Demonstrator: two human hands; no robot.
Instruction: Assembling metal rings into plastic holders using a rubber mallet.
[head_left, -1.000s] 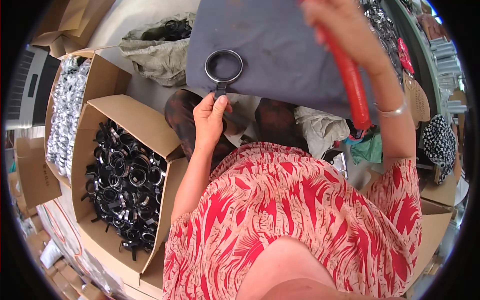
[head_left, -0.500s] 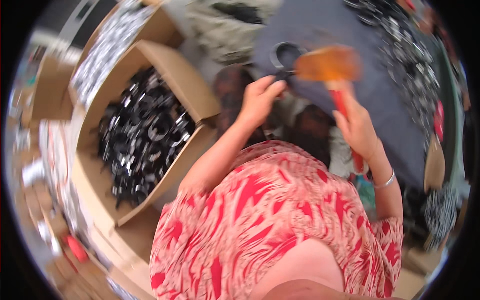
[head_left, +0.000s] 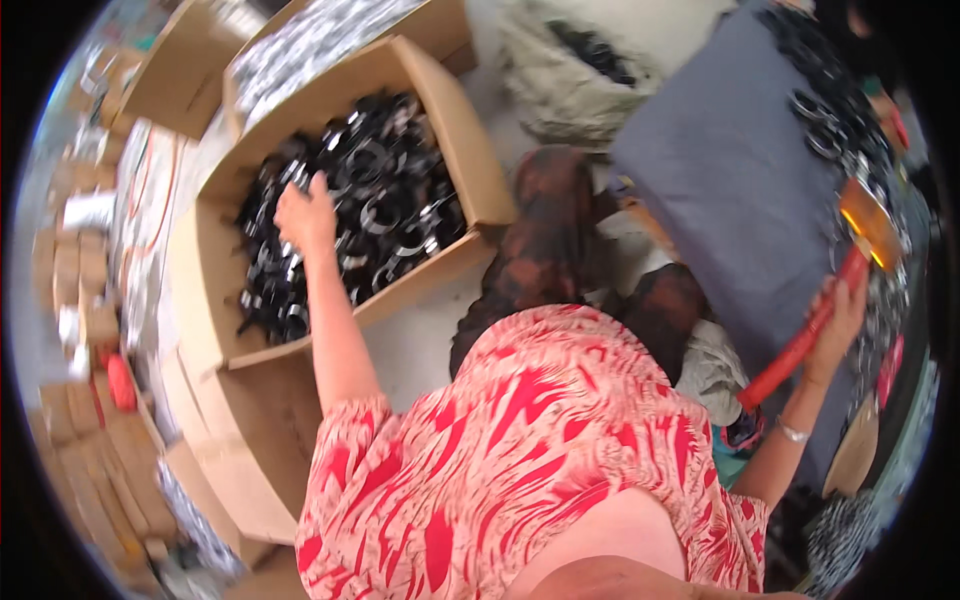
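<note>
My left hand (head_left: pixel 308 218) reaches over a cardboard box (head_left: pixel 490 180) filled with black and silvery ring-shaped clamps (head_left: pixel 365 160). Its thumb and fingers look apart over the heap, with dark parts showing between them; whether it touches one is unclear. On the right, my right hand (head_left: pixel 842 318) grips the red handle of a mallet (head_left: pixel 800 355). The amber, see-through mallet head (head_left: pixel 868 222) is raised near the far right edge of the grey padded surface (head_left: pixel 690 160).
More black ring parts (head_left: pixel 825 125) and metal pieces lie along the right side of the grey surface. A second carton of silvery parts (head_left: pixel 320 55) stands behind the box. A pale sack (head_left: pixel 570 90) sits at the far middle. Stacked cartons (head_left: pixel 85 450) line the left.
My left hand has gone from the grey surface, where it held a black ring part, over to the box. My right hand has carried the mallet away to the right. The view has shifted.
</note>
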